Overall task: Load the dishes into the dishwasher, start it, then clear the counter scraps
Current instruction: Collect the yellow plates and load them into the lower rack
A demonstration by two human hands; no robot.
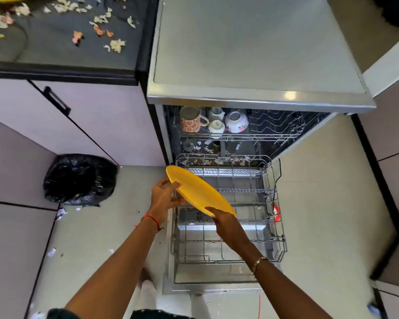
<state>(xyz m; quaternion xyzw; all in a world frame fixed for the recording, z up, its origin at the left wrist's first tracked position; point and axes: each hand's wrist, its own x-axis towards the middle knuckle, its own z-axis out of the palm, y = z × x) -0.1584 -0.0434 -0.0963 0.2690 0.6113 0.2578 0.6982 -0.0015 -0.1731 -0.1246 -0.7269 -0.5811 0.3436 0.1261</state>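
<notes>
One plate [198, 192] above lower rack [278, 238], bin [78, 178] nearby

A plate [198, 194] is held over the lower rack [279, 238] at centre frame, with mugs [190, 122] set in the upper rack [272, 135] behind it.

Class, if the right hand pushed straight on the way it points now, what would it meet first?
The yellow plate it grips; beyond that, likely the left hand on the plate's far edge, though depth is unclear.
</notes>
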